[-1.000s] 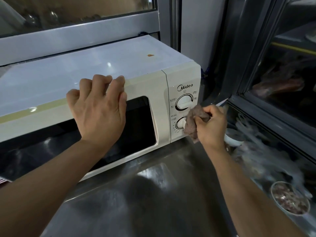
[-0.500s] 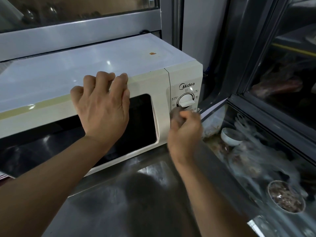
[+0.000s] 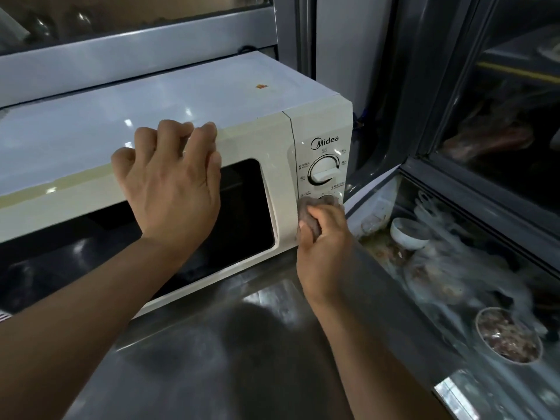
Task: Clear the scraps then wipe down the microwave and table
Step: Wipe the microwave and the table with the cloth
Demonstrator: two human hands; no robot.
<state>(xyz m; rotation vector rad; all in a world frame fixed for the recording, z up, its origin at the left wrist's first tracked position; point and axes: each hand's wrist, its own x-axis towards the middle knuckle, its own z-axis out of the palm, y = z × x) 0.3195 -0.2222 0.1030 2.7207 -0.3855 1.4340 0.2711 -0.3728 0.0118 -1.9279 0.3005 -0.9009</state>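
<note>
Wiping the control panel of a white microwave on a steel table.

The microwave [image 3: 212, 95] fills the upper left and centre of the frame, standing on a reflective stainless table [image 3: 212, 359] that runs across the bottom. The left hand [image 3: 172, 183] lies against the top front edge of the door, fingers curled over the rim and holding nothing loose. The right hand [image 3: 325, 244] grips a bunched grey cloth [image 3: 315, 210], pressed on the lower dial area below the upper knob [image 3: 323, 171]. A small orange spot [image 3: 261, 86] marks the microwave's top. At right, a glass-topped case [image 3: 454, 207] shows a white bowl [image 3: 407, 233] and a dish of dark food [image 3: 507, 334]. Grey window frames stand behind.
</note>
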